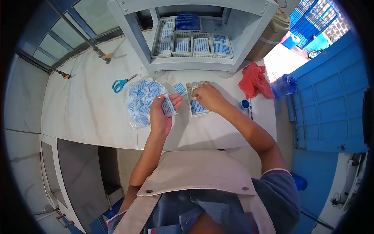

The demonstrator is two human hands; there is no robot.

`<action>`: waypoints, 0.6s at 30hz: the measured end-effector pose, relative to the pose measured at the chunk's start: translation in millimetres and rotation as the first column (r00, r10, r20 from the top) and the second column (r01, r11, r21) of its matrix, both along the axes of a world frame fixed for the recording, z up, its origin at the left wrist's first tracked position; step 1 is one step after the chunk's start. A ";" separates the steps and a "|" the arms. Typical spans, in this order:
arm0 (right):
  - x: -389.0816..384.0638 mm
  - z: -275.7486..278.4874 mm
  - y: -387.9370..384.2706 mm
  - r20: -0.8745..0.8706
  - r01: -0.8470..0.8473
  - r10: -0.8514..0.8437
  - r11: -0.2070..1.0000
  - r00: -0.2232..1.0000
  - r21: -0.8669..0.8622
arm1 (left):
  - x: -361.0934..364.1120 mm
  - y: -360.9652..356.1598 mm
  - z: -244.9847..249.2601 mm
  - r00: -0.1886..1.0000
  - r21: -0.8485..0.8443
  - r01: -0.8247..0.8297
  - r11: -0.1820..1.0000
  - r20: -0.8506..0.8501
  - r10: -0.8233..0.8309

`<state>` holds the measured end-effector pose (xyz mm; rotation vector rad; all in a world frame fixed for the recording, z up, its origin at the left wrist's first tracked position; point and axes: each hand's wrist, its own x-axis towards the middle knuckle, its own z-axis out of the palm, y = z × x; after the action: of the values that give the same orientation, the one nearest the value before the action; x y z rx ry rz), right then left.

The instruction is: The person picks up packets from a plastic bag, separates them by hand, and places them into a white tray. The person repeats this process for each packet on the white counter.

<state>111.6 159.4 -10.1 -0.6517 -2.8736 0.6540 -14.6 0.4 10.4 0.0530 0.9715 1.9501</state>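
sachets at a white counter: items in view

left hand (161,114): raised just above the counter (89,109), palm toward the camera. fingers clenched round a small stack of sachets (168,105), thumb across the front. stack white with blue print, tilted, between the clear bag and the small basket.

right hand (209,96): laid over the far end of the small basket (199,108), fingers bent down into it. grip on anything inside hidden; cannot tell whether pinching or only pressing.

small basket: white, slotted, flat on the counter straight ahead of the body. partly filled with blue-printed sachets in a row.

clear bag (141,102): just left of the left hand, resting on the counter, full of loose sachets of the same kind.

loose sachet (179,88): flat on the counter between bag and basket, beyond the left hand.

scissors (122,83): teal handles, on the counter near the bag's far left corner.

shelf unit (187,64): grey, at the back of the counter. 4 white baskets (182,43) of sachets side by side on its lower board, with a dark blue stack (187,21) behind them.

red cloth (255,82): crumpled, to the right of the small basket.

blue bottle (283,85): just beside the cloth, at the counter's right edge.

blue cap (244,103): near the right forearm, with a pen (250,112) beside it.
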 end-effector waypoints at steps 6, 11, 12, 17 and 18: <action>9.6 -1.9 4.2 -0.153 0.035 -0.036 0.999 0.988 -0.003 | -0.5 15.3 -2.8 0.889 -0.184 -0.017 0.983 -0.453 -0.070; 18.7 26.9 11.7 -0.265 -0.008 -0.330 0.613 0.906 -0.790 | 19.3 43.4 -9.2 0.734 -0.271 0.045 0.962 -0.644 -0.216; 20.9 19.4 9.5 -0.286 -0.038 -0.307 0.620 0.908 -0.783 | 26.1 49.6 -19.3 0.734 -0.270 0.048 0.962 -0.643 -0.217; 33.5 16.8 9.1 -0.210 0.107 -0.234 0.868 0.949 -0.485 | 25.3 54.4 -34.0 0.275 -0.236 -0.247 0.940 -0.947 -0.166; 35.0 14.4 8.2 -0.198 0.135 -0.233 0.902 0.952 -0.410 | 15.1 51.0 -34.2 0.149 -0.156 -0.366 0.918 -0.983 -0.108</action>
<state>146.5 167.6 4.3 -0.8163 -2.4326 1.2036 0.6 51.4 -23.8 1.2703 2.2873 1.6679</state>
